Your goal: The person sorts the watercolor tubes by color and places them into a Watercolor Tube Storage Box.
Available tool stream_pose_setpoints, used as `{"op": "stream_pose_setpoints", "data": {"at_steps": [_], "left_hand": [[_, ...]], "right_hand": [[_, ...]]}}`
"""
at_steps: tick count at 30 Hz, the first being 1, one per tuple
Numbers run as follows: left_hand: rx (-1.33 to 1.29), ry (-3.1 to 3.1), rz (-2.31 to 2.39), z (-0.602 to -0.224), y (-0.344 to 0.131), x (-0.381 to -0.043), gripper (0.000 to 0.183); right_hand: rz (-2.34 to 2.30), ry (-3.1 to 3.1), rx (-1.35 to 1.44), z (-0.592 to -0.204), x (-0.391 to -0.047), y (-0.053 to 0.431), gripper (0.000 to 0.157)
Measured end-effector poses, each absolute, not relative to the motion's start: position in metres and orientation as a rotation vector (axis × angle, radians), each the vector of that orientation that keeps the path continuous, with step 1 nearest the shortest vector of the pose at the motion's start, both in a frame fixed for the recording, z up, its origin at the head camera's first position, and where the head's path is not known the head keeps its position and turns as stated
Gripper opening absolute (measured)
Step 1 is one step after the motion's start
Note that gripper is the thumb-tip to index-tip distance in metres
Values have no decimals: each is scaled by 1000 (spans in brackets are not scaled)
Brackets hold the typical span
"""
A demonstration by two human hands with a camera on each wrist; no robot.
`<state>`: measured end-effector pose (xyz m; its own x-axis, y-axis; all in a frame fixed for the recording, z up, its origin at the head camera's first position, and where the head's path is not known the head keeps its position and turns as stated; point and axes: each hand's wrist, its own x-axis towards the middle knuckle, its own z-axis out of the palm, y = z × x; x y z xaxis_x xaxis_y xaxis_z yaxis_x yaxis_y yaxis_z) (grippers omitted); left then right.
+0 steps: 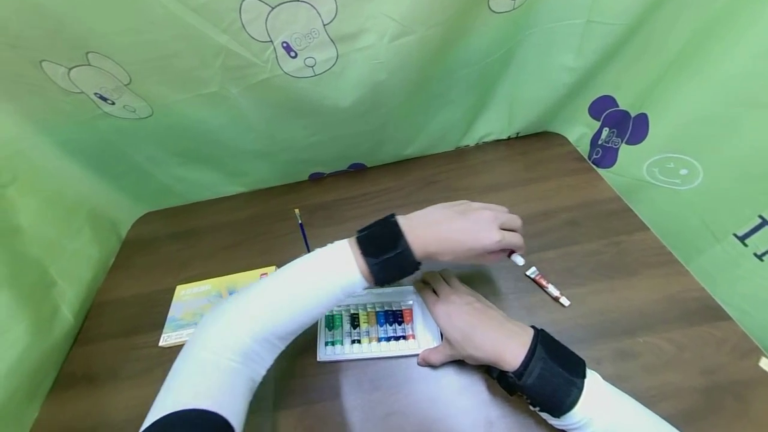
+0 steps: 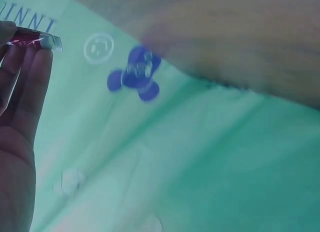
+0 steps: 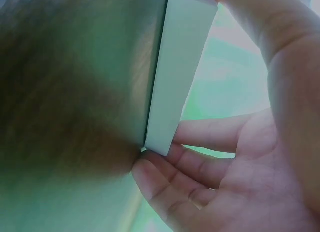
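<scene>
The left hand [image 1: 462, 231] is pinching a dark red tube [image 2: 30, 37], its fingers hiding part of it. The right hand [image 1: 465, 320] is gripping the white tray [image 1: 427, 332], covering its right end. 1 red-labelled tube [image 1: 547, 287] is lying nearby; a sleeve [image 1: 258, 325] is partly hiding the yellow box [image 1: 195, 305].

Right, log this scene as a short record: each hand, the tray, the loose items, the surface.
Left hand: pinches a dark-red paint tube
Right hand: grips the white tray at its right end
Tray contents: row of paint tubes
Loose red paint tube: right of the tray
Paintbrush: partly hidden by the left sleeve
Yellow box: left of the tray
Surface: wood-grain tabletop
</scene>
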<state>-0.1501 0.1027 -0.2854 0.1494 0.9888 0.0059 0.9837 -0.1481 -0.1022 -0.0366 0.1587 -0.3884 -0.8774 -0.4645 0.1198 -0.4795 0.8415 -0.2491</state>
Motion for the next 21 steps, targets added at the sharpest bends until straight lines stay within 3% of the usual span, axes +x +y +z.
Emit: {"op": "stream_pose_setpoints", "data": {"at_steps": [3,8,11,15,21], "left_hand": [[-2273,-1988,16,-280,70,-154,25],[-2239,-2018,-71,-286,22,-155,24],[-2212,-2039,-118,-299,2,-153,22],[-2194,-2059,-118,-322,-13,-147,19],[-2193,-1995,44,-345,-11,-137,16]], "right_hand": [[426,-2961,766,-389,-38,164,97],[499,-2968,777,-390,-40,174,110],[497,-2961,783,-390,-41,179,107],[487,-2975,773,-391,-42,184,96],[492,-2975,775,-393,-47,191,96]]}}
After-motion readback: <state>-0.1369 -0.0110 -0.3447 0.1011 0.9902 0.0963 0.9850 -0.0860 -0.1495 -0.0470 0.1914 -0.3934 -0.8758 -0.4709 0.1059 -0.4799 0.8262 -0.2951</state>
